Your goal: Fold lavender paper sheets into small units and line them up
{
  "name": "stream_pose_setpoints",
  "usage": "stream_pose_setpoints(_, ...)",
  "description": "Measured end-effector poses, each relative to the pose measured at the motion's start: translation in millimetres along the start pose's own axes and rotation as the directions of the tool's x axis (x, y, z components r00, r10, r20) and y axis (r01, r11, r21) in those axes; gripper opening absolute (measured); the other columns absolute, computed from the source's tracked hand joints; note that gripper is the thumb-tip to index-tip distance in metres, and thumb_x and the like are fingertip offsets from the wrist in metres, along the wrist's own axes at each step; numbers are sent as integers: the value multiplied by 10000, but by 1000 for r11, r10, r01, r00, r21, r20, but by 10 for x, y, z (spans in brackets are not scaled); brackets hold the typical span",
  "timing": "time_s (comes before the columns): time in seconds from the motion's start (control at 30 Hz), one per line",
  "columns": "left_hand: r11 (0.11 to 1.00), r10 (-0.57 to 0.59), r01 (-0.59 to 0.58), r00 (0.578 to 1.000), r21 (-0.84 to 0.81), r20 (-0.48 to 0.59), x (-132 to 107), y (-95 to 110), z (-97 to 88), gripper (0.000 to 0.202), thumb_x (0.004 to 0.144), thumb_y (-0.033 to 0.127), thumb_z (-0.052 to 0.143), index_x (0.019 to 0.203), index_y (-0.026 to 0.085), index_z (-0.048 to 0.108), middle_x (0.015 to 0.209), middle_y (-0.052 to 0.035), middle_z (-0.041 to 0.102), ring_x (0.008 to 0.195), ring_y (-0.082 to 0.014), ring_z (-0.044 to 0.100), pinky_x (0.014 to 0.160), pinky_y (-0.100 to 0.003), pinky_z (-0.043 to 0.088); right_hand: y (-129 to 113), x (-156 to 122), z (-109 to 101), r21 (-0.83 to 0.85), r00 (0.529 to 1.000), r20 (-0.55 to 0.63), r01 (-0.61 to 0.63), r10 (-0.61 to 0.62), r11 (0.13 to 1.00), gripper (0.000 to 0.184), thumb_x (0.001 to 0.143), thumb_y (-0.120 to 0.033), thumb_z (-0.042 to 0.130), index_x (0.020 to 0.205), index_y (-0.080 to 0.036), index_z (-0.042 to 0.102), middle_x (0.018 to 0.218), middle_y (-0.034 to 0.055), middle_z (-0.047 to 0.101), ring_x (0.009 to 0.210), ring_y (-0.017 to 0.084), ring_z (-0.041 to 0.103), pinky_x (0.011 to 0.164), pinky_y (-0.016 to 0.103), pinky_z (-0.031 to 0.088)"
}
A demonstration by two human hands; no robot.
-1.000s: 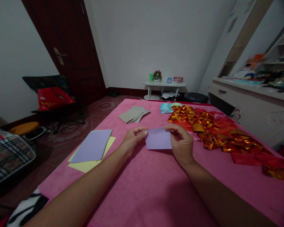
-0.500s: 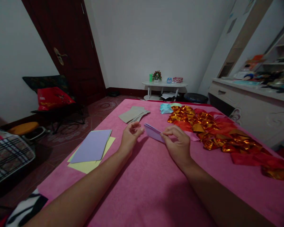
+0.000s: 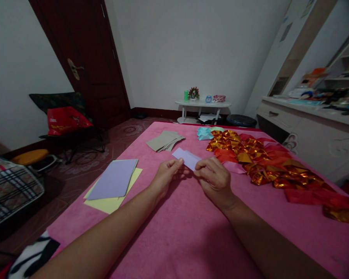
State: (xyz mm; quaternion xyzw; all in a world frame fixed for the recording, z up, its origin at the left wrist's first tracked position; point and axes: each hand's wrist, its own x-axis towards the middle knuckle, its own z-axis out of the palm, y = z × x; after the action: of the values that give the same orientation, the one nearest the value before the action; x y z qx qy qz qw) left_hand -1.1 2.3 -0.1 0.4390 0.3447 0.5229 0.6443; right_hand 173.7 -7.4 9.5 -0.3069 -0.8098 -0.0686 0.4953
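A folded sheet of purple paper is held just above the pink cloth, between my two hands. My left hand pinches its near left edge, thumb on top. At the paper's right end, my right hand grips with thumb and bent fingers. To the left lies a stack of flat purple sheets over yellow sheets. Beyond my hands, several grey paper pieces are fanned out on the cloth.
Shiny orange-gold folded pieces and red folded pieces cover the right side. Light blue folded pieces sit at the far edge. A white side table stands by the wall, and a cabinet borders the right.
My left hand has moved right and closed on the purple paper, which it was apart from before. The paper has turned, so its broad face shows more.
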Motion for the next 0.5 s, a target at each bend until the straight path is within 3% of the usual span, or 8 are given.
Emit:
stream_pose_setpoints(0.13,999,33,-34,998,-15,-53,17,-2,-28,340,710,421,720,804,103,643,751,-82,682,660,-133,632,657,-254,481,3,2,13,33,999,31,-19,18,999,204,763,-73,564,698,-256,626,841,21,635,803,192,544,701,345,440)
stream_pose_setpoints(0.23,998,54,-56,995,-28,-87,22,22,-18,310,698,382,734,781,99,640,727,-72,673,639,-122,616,639,-242,466,-18,19,23,65,998,-10,-62,63,996,237,748,-44,551,757,-264,641,965,31,617,904,209,552,781,381,455)
stream_pose_setpoints(0.37,995,98,-98,990,4,-102,37,50,-18,271,708,364,717,743,112,624,689,-47,649,592,-106,581,610,-234,445,-58,53,5,127,979,-86,-175,186,976,289,749,-44,531,931,-249,621,1115,63,559,1054,234,525,925,434,418)
stream_pose_setpoints(0.5,985,147,-140,986,99,-72,50,50,-24,287,731,378,681,640,122,590,575,-3,564,506,-78,491,534,-208,386,-40,63,-1,213,933,-140,-299,332,930,239,804,-140,539,1017,-235,593,1133,71,559,1110,239,506,989,444,379)
